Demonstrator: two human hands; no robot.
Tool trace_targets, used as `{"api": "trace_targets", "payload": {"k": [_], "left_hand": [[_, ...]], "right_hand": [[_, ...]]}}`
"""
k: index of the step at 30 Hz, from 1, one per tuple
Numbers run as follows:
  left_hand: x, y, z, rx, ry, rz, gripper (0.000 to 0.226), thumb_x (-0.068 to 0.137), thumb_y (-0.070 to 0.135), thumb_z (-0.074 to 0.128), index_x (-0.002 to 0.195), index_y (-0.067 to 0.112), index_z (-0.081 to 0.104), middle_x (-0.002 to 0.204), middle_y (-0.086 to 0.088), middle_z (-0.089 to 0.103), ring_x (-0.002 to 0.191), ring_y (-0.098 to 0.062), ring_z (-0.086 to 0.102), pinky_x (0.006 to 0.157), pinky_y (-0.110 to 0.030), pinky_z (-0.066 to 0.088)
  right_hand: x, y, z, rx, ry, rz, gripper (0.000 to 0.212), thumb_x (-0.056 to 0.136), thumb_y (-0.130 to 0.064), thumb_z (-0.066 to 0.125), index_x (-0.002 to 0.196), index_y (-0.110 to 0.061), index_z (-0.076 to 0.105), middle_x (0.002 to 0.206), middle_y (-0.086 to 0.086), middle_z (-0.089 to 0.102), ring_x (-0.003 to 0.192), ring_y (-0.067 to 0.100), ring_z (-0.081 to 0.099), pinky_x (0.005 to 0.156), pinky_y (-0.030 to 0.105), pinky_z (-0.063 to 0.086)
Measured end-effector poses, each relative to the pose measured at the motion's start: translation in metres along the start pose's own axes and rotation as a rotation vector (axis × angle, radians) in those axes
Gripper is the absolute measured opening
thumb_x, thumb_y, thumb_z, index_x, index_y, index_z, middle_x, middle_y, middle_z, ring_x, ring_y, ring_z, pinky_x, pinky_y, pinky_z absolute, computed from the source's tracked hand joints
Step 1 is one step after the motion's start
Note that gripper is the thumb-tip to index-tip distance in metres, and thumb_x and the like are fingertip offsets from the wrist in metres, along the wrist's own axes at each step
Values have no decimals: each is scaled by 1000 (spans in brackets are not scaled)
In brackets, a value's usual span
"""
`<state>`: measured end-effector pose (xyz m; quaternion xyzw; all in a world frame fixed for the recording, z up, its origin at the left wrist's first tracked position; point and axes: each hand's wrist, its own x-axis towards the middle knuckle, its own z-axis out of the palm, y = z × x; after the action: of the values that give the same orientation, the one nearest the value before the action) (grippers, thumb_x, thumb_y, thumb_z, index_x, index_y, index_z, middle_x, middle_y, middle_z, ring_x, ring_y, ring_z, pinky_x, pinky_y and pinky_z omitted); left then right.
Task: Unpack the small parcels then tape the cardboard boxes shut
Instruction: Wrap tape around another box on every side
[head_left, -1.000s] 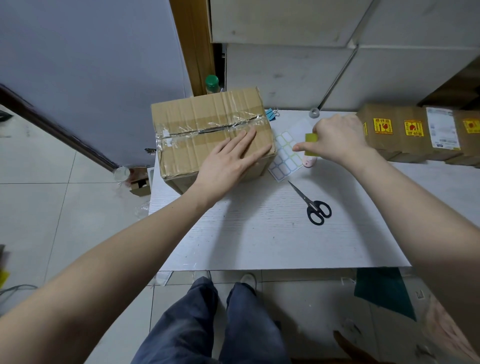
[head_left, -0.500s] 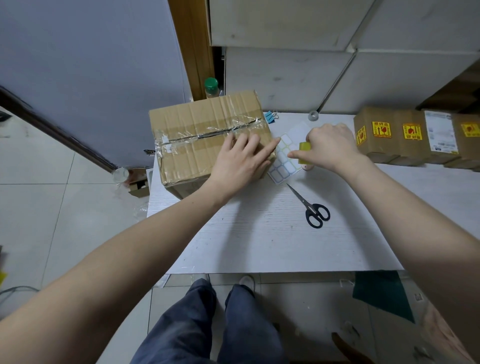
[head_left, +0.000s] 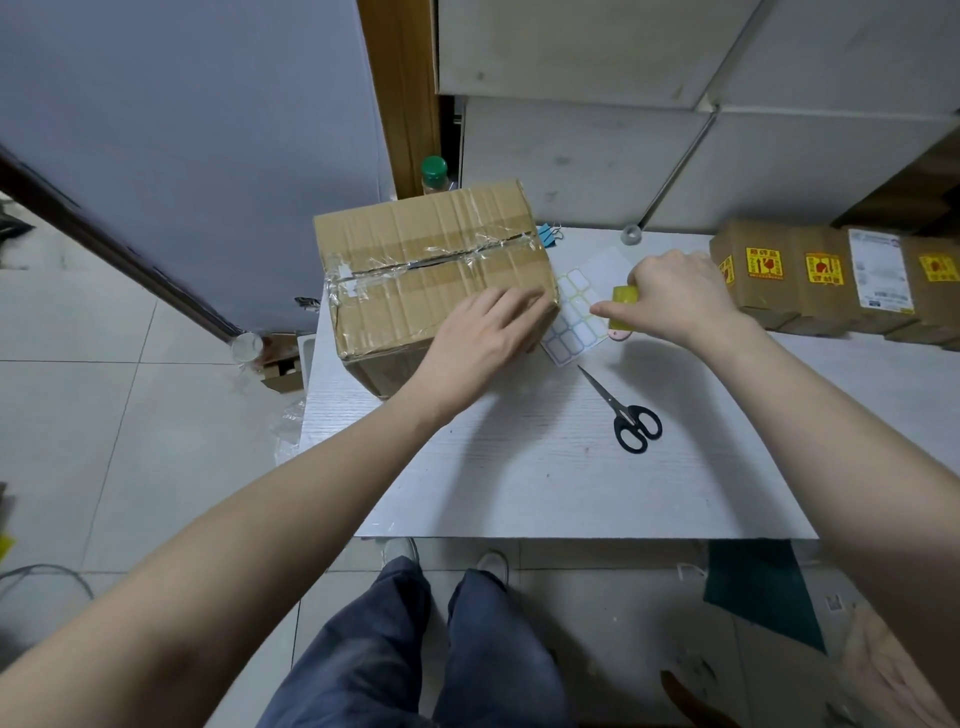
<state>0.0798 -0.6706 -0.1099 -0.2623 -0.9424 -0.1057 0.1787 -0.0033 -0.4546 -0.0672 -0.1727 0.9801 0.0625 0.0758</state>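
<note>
Cardboard box: taped seam uppermost. Left hand flat on its near corner; right hand grip pinches yellow cutter. Steady box; slit shallow.

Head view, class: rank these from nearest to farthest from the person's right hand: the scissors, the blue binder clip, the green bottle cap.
From the right hand:
1. Scissors, on the table just below the hand, towards the person.
2. Blue binder clip, at the table's back edge, left of the hand beside the box.
3. Green bottle cap, behind the box, farthest left and back.
</note>
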Motion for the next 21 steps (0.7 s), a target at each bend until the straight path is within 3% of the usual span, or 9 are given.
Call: {"api": "trace_targets", "payload": {"k": [3, 6, 9, 13, 18, 21], "left_hand": [[24, 6, 7, -17, -58, -57, 37, 97, 18, 52, 131, 4, 55, 132, -10, 58, 111, -27, 59, 87, -36, 47], [41, 5, 19, -9, -189, -136, 49, 103, 30, 35, 146, 7, 33, 155, -8, 30, 139, -22, 34, 108, -32, 29], [43, 4, 31, 27, -259, -139, 52, 105, 31, 27, 150, 5, 20, 158, -8, 22, 145, -20, 22, 113, -30, 21], [44, 6, 32, 1, -261, -165, 55, 104, 20, 35, 152, 7, 13, 155, -7, 31, 143, -19, 26, 110, -31, 33], [25, 5, 7, -69, -182, -117, 59, 100, 19, 45, 150, 2, 18, 157, -13, 23, 144, -22, 26, 116, -36, 25], [-8, 10, -6, -87, -97, -99, 52, 92, 6, 58, 140, -2, 42, 140, -19, 48, 124, -32, 51, 99, -38, 44]], "right_hand": [[-2, 1, -2, 3, 8, 7, 56, 85, -60, 53, 56, -12, 47, 56, 3, 39, 69, 27, 41, 67, 32, 28], [-3, 2, -2, 6, 26, 16, 56, 84, -60, 54, 58, -11, 49, 60, 7, 43, 69, 27, 41, 67, 32, 29], [-3, 3, -3, -4, 24, 23, 56, 84, -60, 54, 63, -8, 55, 63, 8, 45, 70, 27, 41, 67, 32, 29], [-1, 8, -7, -10, 16, 38, 57, 84, -61, 54, 59, -9, 51, 62, 8, 43, 70, 28, 42, 67, 33, 29], [0, 6, -9, -22, 36, 27, 56, 84, -60, 54, 65, -8, 57, 65, 9, 45, 72, 28, 42, 67, 33, 30], [-1, 5, -8, -17, 19, 42, 55, 84, -59, 54, 67, -7, 60, 65, 8, 45, 72, 28, 41, 67, 33, 30]]}}
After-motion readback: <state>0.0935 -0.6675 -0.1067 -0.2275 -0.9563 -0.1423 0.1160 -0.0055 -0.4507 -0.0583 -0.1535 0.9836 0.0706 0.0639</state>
